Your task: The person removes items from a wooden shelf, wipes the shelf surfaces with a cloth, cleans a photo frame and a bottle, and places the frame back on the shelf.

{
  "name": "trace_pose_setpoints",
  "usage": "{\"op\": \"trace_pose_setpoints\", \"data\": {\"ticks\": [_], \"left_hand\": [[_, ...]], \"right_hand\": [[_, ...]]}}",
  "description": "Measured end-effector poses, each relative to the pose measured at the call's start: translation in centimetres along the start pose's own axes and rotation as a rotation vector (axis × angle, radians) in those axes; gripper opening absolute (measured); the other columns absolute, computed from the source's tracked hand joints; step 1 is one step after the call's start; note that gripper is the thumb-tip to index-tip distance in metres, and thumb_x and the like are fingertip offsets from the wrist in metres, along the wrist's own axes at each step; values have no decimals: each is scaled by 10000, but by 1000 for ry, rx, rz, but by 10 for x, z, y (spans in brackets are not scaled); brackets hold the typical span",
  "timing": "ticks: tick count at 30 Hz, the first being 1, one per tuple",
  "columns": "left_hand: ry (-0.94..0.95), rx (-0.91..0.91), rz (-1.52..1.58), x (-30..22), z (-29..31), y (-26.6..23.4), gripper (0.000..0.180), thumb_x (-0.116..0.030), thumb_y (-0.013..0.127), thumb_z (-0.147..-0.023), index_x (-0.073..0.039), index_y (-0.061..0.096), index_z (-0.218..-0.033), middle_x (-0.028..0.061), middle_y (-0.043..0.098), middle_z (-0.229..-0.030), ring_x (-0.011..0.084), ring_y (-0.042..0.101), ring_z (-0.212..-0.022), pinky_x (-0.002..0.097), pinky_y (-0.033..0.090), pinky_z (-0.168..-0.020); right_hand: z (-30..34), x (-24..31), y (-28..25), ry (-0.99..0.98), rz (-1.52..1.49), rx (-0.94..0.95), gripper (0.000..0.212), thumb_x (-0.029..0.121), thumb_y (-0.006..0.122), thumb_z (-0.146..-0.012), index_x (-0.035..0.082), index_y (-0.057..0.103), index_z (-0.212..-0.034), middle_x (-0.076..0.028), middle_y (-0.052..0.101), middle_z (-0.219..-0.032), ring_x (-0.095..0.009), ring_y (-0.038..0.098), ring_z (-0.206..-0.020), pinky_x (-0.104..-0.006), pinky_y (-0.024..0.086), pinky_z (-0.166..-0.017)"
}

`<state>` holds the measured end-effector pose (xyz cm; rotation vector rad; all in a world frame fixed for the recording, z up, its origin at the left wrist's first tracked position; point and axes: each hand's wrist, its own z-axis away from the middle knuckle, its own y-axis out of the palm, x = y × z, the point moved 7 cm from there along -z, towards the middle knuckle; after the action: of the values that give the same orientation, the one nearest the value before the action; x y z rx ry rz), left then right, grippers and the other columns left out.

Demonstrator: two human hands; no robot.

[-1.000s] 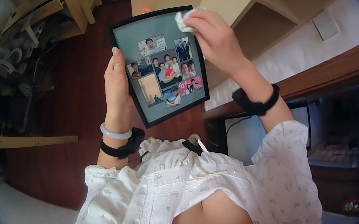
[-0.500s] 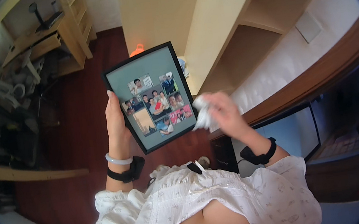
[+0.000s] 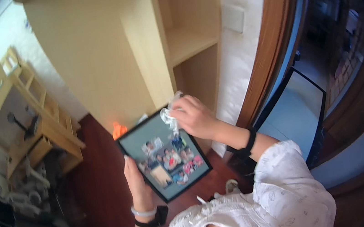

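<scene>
Frame [image 3: 165,157] is held up over the floor [image 3: 102,188], face tipped upward, probably so the front's easy to see and reach. Left hand [image 3: 138,183] steadies its left edge — thumb at the side, other fingers hidden, so can't tell their spread. Right hand [image 3: 195,120] has fingers closed round a white wad [image 3: 169,119] — up at the top right corner.

Black picture frame [image 3: 145,134], left hand [image 3: 136,180] on its left edge; white cloth [image 3: 171,121] in the right hand [image 3: 195,117].
The cloth, crumpled between thumb and fingers, is located at the frame's upper right corner. Grouped photos [image 3: 169,159] occupy the grey panel's middle and lower part. An orange object [image 3: 119,130] appears just beyond the upper left corner.
</scene>
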<state>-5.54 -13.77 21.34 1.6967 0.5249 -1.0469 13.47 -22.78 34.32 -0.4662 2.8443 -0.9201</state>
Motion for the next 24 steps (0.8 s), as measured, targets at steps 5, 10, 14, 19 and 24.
{"op": "trace_pose_setpoints", "data": {"ticks": [5,10,14,19,24], "left_hand": [[51,94,-42,-13,-1,16,499,-420,357,-984,-7,465,-1241,86,570,-1185,186,575,-1017,326,470,-873],[105,346,-29,-30,-8,37,515,-435,359,-979,-9,447,-1255,85,556,-1201,183,565,-1043,325,465,-887],[131,462,-38,-25,-22,43,491,-411,345,-988,-8,466,-1242,91,569,-1183,188,578,-1026,324,475,-878],[171,557,-92,-50,-39,104,420,-345,379,-993,13,507,-1171,74,572,-1113,137,557,-977,273,463,-825],[611,541,-259,-113,-60,179,458,-400,362,-990,-12,483,-1199,96,593,-1066,155,566,-974,295,439,-870]], "right_hand": [[87,-66,-33,656,-500,-42,248,-24,460,-799,19,579,-1013,-90,554,-979,-232,554,-922,-350,446,-829],[116,4,-5,789,-1211,193,601,466,542,-893,9,448,-1271,-87,537,-1171,-135,466,-1109,-296,390,-953],[120,14,5,861,-943,229,560,268,702,-816,-27,476,-1235,-104,566,-1162,-164,533,-1044,-296,412,-924],[96,6,-45,742,-920,-138,405,167,611,-894,-24,473,-1223,-66,570,-1130,-121,524,-1030,-280,422,-908],[61,-41,-94,590,-714,-535,277,239,624,-891,-16,599,-997,-19,620,-869,-84,532,-774,-247,448,-708]]}}
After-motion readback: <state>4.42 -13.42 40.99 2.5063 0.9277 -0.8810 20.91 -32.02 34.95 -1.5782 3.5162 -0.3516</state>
